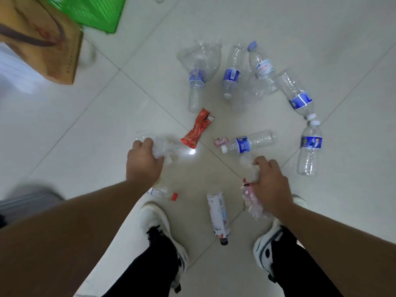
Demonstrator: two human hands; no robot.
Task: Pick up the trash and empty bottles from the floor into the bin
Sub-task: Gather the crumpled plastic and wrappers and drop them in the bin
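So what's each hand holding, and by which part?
Left hand: crushed clear plastic bottle, grip around one end. Right hand: another crumpled clear bottle, gripped mid-body.

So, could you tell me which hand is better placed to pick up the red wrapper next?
Left, probably. The left hand sits just beside the red wrapper, while the right hand is farther off, across the tile seam. Both hands already hold a crushed clear bottle, so either would need to free its grip first.

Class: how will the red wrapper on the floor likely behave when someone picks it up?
The red wrapper looks crinkled and flat, so probably floppy and very light. Its glossy surface may be slippery. Lying flat on the tiled floor, it is unlikely to roll.
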